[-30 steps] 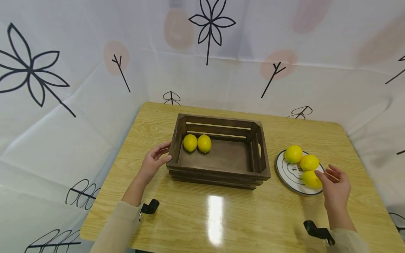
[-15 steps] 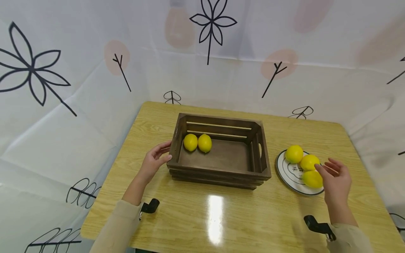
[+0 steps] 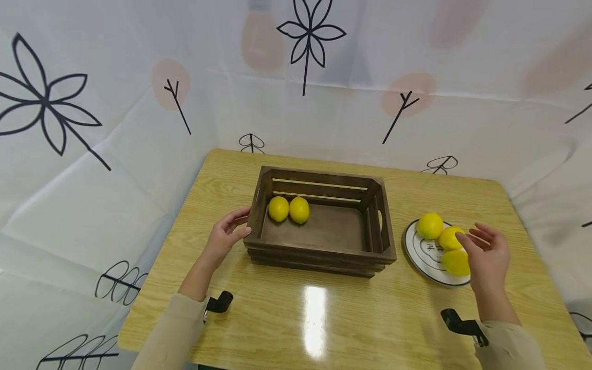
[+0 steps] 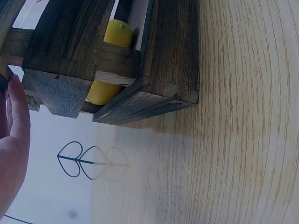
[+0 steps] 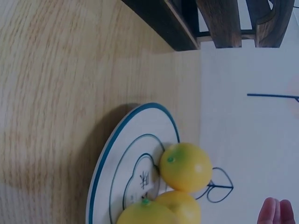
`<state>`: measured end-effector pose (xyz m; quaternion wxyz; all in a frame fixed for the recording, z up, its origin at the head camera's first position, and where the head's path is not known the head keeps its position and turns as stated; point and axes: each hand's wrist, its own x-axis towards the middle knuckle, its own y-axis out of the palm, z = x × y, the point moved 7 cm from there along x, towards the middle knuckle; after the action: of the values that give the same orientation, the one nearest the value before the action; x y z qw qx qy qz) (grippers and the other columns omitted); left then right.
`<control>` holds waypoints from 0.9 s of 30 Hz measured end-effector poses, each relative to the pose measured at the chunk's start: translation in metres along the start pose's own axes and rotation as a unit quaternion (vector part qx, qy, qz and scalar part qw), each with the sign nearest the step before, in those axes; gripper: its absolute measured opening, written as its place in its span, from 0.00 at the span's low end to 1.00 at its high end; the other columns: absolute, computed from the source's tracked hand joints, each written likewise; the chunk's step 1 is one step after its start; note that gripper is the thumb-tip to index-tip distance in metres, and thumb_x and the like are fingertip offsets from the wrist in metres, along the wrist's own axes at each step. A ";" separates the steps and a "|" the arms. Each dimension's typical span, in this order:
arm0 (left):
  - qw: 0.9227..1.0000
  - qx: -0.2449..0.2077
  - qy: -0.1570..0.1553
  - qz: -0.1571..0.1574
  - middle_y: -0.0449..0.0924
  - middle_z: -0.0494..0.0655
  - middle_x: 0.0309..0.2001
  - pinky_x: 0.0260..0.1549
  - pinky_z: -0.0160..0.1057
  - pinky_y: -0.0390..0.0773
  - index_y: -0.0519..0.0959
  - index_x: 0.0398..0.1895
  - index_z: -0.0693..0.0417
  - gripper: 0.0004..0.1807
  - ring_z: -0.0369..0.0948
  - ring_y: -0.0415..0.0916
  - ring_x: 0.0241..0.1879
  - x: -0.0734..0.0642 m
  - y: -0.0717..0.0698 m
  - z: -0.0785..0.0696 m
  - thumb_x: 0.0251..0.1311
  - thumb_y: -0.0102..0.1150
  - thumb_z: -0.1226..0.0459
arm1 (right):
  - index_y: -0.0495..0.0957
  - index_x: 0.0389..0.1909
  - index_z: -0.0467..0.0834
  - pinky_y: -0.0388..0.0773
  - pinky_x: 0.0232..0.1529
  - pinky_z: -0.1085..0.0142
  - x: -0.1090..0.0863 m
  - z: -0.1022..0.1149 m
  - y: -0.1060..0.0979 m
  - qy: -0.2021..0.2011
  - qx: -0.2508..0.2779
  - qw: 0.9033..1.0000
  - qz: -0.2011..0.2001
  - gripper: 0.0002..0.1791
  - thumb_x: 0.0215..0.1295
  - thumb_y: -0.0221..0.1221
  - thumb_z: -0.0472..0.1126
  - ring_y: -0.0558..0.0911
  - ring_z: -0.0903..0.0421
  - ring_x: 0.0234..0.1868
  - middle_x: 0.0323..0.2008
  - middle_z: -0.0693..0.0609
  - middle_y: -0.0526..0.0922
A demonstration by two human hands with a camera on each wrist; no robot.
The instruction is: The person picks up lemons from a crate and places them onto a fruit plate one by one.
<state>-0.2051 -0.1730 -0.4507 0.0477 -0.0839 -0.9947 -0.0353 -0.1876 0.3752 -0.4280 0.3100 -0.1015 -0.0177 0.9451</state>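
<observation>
My left hand [image 3: 223,237] rests against the left end of a dark brown wooden crate [image 3: 319,259], thumb and fingers spread along its side. In the left wrist view, a fingertip touches the crate [image 4: 173,51] near its upper edge. Two yellow lemons [image 3: 278,209] lie side by side inside, at the crate's left. Over the right edge of a white plate [image 3: 416,252], my right hand [image 3: 491,259] holds nothing, its fingers loosely bent. Three lemons [image 3: 430,226] lie on this plate; the hand partly overlaps the nearest lemon [image 3: 455,263]. The right wrist view shows only fingertips [image 5: 267,211] at its lower right.
The wood-grain table [image 3: 259,313] carries the crate in the middle and the plate at the right. A white cloth [image 3: 351,61] with printed flowers and twigs hangs behind and at both sides. Black camera mounts [image 3: 219,301] stick out from both wrists.
My right hand has shifted slightly up and to the left over the lemons. The left hand, the crate and the lemons stay where they were.
</observation>
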 end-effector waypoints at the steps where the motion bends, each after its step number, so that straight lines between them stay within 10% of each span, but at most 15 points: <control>1: 1.000 0.000 0.000 0.000 0.64 0.60 0.62 0.51 0.33 0.71 0.64 0.64 0.66 0.27 0.43 0.65 0.57 0.000 0.000 0.000 0.61 0.55 0.72 | 0.72 0.49 0.52 0.69 0.33 0.86 0.000 0.001 0.001 -0.002 0.001 1.000 0.001 0.24 0.51 0.69 0.38 0.70 0.66 0.39 0.42 0.61 0.71; 27: 1.000 -0.001 -0.002 -0.001 0.64 0.59 0.62 0.50 0.33 0.72 0.64 0.64 0.66 0.27 0.43 0.65 0.57 -0.001 0.000 0.000 0.61 0.55 0.72 | 0.72 0.49 0.49 0.70 0.36 0.85 -0.002 0.025 0.026 -0.044 0.014 0.999 0.025 0.22 0.53 0.67 0.35 0.71 0.64 0.41 0.43 0.58 0.71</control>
<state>-0.2045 -0.1731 -0.4504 0.0457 -0.0826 -0.9949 -0.0363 -0.2062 0.3531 -0.4059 0.2861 -0.0561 -0.0157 0.9564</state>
